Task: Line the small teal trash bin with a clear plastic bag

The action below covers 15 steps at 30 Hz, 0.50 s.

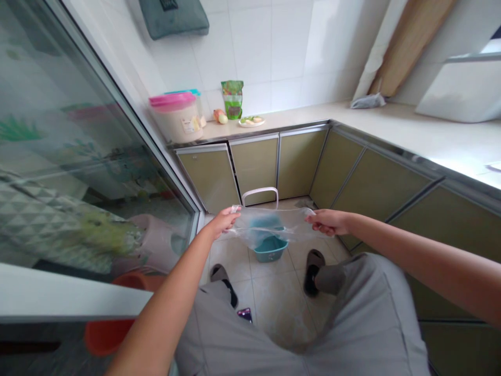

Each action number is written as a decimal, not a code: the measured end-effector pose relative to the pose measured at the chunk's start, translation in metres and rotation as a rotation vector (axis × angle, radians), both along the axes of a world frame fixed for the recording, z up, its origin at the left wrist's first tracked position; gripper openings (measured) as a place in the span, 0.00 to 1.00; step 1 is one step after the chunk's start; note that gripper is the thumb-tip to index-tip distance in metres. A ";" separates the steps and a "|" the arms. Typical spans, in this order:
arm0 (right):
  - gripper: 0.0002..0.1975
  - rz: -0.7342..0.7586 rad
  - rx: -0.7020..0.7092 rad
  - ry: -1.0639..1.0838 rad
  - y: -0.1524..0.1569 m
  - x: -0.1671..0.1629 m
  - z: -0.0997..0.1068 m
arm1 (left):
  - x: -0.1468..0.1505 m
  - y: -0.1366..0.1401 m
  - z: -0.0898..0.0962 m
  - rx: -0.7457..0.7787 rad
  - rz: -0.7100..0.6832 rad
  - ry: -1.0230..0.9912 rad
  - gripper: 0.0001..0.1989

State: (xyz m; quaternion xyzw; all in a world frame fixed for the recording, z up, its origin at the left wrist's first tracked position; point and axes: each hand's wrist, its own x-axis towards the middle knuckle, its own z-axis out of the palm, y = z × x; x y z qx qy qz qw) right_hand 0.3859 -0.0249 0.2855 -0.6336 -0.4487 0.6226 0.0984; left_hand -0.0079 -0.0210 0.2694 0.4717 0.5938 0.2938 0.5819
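Clear plastic bag [287, 222] stretched wide between two hands, in the air over a teal bucket [271, 255].

From my remote seat, I have the left hand [225, 223] with its fingers clamped on one end of the film and the right hand [325, 222] pinching the other. I judge that level ends and a gentle pull suit this thin sheet; a hard tug could tear it. Behind it stands a white handle [260, 189], an edge I would keep the film off. My elbow room runs from the glass panel [94, 136] on the left to the cabinets [385, 180] on the right; below, a phone [245, 315] lies near the left slipper [219, 272].
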 end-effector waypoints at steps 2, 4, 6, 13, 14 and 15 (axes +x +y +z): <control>0.08 -0.052 0.101 -0.119 0.003 -0.003 -0.001 | 0.004 -0.001 -0.003 -0.020 -0.015 0.018 0.28; 0.10 -0.067 0.314 -0.327 0.006 -0.008 0.001 | 0.010 -0.003 -0.004 -0.038 -0.027 0.003 0.28; 0.16 -0.003 0.661 -0.569 0.003 -0.016 0.008 | 0.016 -0.005 -0.004 -0.047 -0.043 -0.043 0.29; 0.12 0.586 0.921 -0.436 -0.024 -0.084 -0.003 | 0.026 -0.009 -0.025 -0.019 -0.044 -0.276 0.35; 0.13 0.625 0.839 -0.370 -0.021 -0.096 -0.017 | 0.025 -0.009 -0.030 -0.023 -0.045 -0.315 0.36; 0.15 0.641 0.774 -0.326 -0.015 -0.106 -0.034 | 0.024 -0.009 -0.034 -0.027 -0.049 -0.349 0.37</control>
